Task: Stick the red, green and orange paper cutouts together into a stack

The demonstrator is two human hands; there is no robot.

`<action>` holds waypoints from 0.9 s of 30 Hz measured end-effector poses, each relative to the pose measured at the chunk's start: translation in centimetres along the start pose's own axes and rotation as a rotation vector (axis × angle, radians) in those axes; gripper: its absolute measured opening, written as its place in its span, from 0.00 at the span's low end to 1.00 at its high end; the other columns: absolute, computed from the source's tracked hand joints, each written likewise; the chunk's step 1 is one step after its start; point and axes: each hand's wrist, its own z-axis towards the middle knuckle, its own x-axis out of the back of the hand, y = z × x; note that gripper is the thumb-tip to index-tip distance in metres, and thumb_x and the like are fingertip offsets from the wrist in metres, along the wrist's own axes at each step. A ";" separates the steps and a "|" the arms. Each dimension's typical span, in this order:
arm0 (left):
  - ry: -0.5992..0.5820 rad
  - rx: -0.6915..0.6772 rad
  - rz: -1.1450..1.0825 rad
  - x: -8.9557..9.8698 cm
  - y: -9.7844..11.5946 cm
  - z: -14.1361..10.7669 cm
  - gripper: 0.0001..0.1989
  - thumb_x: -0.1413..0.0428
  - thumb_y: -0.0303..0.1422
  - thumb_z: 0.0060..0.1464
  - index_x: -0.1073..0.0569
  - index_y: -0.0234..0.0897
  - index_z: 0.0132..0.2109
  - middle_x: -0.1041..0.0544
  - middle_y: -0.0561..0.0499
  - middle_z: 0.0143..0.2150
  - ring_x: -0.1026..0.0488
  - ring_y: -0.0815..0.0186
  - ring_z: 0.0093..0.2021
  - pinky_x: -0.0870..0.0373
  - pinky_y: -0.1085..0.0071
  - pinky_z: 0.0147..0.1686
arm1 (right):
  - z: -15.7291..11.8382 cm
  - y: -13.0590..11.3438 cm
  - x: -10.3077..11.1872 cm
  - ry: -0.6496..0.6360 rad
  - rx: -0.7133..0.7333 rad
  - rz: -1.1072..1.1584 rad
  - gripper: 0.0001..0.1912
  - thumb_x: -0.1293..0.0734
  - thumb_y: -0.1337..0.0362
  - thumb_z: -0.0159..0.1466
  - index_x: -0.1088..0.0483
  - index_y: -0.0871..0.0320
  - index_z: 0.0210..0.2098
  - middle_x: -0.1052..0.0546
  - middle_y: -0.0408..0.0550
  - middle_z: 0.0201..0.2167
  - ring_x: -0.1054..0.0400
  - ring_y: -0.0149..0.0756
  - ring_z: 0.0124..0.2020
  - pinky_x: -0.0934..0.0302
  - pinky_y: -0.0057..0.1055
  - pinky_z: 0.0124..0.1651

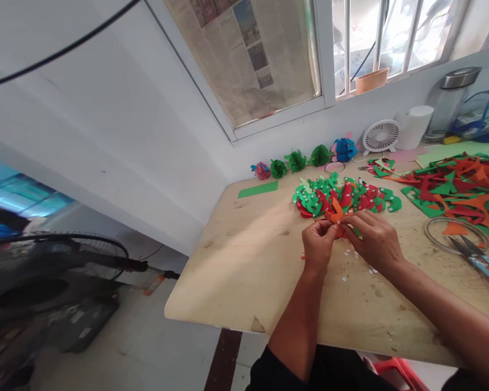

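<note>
Both my hands meet over the wooden table, pinching an orange paper cutout between them. My left hand grips its lower left side with thumb and forefinger. From the right, my right hand holds the same piece with its fingertips closed. The exact grip is partly hidden by the fingers. Just behind lies a pile of green and red paper cutouts, many with small white tabs on them. Tiny white paper bits are scattered on the wood near my right hand.
Scissors lie at the right beside a roll of tape. Behind them spreads a heap of paper scraps. Along the wall stand several folded paper figures, a small white fan and a glass bottle. A green paper strip lies far left.
</note>
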 end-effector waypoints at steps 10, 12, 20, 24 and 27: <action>-0.012 -0.140 0.242 0.2 -0.2 -0.4 0.08 0.41 0.33 0.42 0.24 0.32 0.29 0.26 0.51 0.23 0.32 0.71 0.23 0.33 0.75 0.25 | -0.1 0.1 -0.2 -0.007 -0.012 -0.018 0.13 0.40 0.64 0.63 0.27 0.57 0.28 0.23 0.49 0.27 0.32 0.37 0.29 0.44 0.33 0.35; -0.007 -0.167 0.297 0.2 0.0 -0.6 0.07 0.42 0.33 0.43 0.24 0.32 0.29 0.26 0.51 0.23 0.32 0.71 0.23 0.34 0.75 0.25 | -0.2 0.1 -0.3 -0.008 -0.044 -0.016 0.12 0.40 0.64 0.63 0.26 0.57 0.28 0.23 0.49 0.27 0.32 0.37 0.29 0.43 0.32 0.34; -0.001 -0.347 0.534 0.4 -0.4 -0.7 0.06 0.44 0.31 0.47 0.23 0.36 0.32 0.25 0.49 0.27 0.32 0.68 0.27 0.35 0.73 0.29 | -0.6 0.3 -0.8 -0.071 -0.305 0.167 0.08 0.37 0.62 0.59 0.26 0.56 0.29 0.21 0.47 0.29 0.28 0.37 0.28 0.39 0.29 0.28; -0.003 -0.353 0.516 0.5 -0.6 -0.7 0.05 0.44 0.31 0.46 0.23 0.37 0.31 0.25 0.49 0.27 0.32 0.66 0.29 0.35 0.73 0.30 | -0.4 0.0 -0.6 -0.072 -0.369 0.201 0.08 0.37 0.63 0.57 0.26 0.54 0.29 0.21 0.45 0.26 0.27 0.37 0.27 0.38 0.29 0.28; 0.000 -0.330 0.499 0.4 -0.4 -0.7 0.06 0.44 0.32 0.46 0.23 0.36 0.30 0.25 0.49 0.27 0.32 0.67 0.29 0.36 0.73 0.30 | -0.3 -0.1 -0.5 -0.066 -0.383 0.205 0.08 0.37 0.64 0.56 0.25 0.55 0.28 0.21 0.45 0.26 0.27 0.37 0.26 0.38 0.30 0.28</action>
